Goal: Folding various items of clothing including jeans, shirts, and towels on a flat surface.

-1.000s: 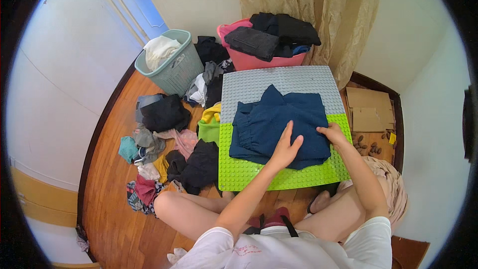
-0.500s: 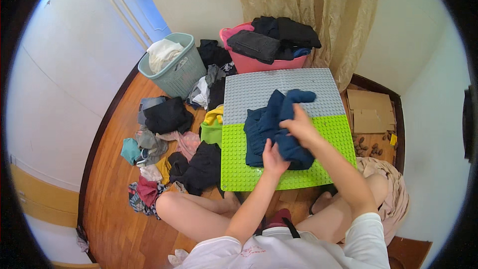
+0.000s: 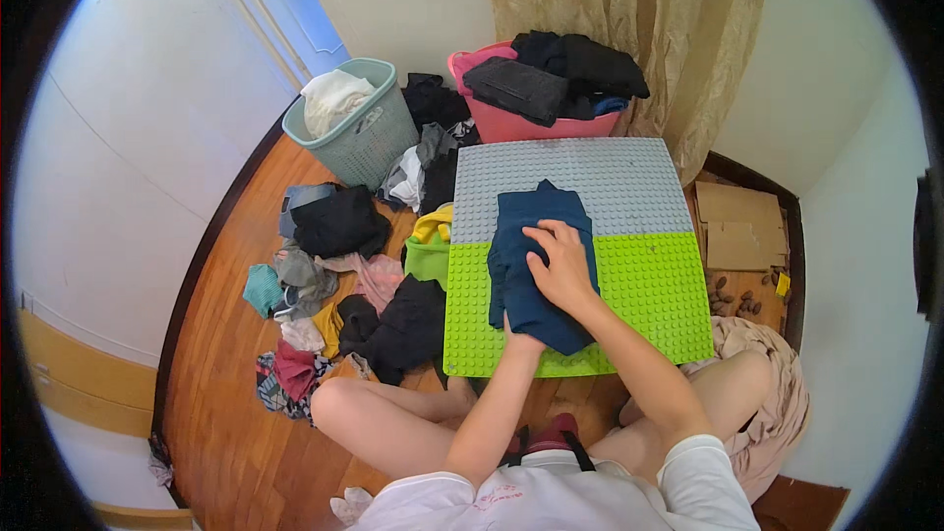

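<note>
A dark blue garment (image 3: 539, 208), folded into a narrow strip, lies on a studded board (image 3: 639, 187) that is grey at the far half and lime green at the near half. My right hand (image 3: 560, 261) lies flat on the middle of the garment, fingers pointing left. My left hand (image 3: 518, 341) reaches in at the garment's near end and is tucked under the cloth, so its fingers are hidden.
A pink basket (image 3: 521, 118) of dark clothes stands behind the board, and a teal basket (image 3: 359, 133) with white cloth at the far left. Several loose clothes (image 3: 339, 221) are strewn on the wooden floor at the left. Cardboard (image 3: 737, 226) lies at the right. My bare legs (image 3: 383, 413) lie under the board's near edge.
The garment went from a wide spread to a narrow folded strip. My right hand carried its right side over to the left and now rests on top; my left hand slid under the near end.
</note>
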Action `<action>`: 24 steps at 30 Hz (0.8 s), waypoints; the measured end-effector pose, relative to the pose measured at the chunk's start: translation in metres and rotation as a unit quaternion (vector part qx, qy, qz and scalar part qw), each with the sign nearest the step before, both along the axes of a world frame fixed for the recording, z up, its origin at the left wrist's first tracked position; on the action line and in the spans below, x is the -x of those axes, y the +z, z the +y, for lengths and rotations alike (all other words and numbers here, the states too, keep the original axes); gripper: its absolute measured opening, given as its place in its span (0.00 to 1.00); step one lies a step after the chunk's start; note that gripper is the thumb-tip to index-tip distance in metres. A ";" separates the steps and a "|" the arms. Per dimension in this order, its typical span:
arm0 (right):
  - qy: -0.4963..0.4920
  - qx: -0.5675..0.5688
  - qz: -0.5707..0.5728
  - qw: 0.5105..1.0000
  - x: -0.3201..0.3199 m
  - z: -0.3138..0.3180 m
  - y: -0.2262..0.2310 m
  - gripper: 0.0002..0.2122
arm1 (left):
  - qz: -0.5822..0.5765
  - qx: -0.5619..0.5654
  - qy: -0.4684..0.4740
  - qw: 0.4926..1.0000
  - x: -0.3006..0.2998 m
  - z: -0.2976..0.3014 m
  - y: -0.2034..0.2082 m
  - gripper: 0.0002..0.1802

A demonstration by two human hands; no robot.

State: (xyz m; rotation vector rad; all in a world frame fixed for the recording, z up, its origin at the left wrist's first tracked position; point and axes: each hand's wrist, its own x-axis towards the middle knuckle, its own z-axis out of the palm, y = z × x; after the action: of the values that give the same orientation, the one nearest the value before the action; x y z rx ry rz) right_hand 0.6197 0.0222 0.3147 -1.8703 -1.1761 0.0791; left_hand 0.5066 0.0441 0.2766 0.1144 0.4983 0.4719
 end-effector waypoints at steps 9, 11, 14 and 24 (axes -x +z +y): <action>-0.027 0.168 -0.206 0.964 0.013 0.000 -0.042 0.23 | 0.420 -0.586 0.145 0.678 0.007 0.044 -0.037 0.31; -0.010 0.145 -0.170 0.975 0.021 0.008 -0.035 0.21 | 0.430 -0.601 0.050 0.672 -0.002 0.066 -0.051 0.38; 0.114 -0.037 0.081 0.990 -0.017 -0.013 -0.030 0.13 | 0.537 -0.627 -0.036 0.563 -0.012 0.061 -0.046 0.44; -0.142 -0.063 0.372 0.915 -0.032 -0.049 -0.079 0.17 | 0.478 -0.559 -0.066 0.674 -0.005 0.064 -0.049 0.35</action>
State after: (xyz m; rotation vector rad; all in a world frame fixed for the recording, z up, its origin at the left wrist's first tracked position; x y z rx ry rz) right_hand 0.6513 -0.0268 0.2359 -1.6401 -0.3717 0.4937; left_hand 0.5119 0.1080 0.2277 1.6688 1.1625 0.4912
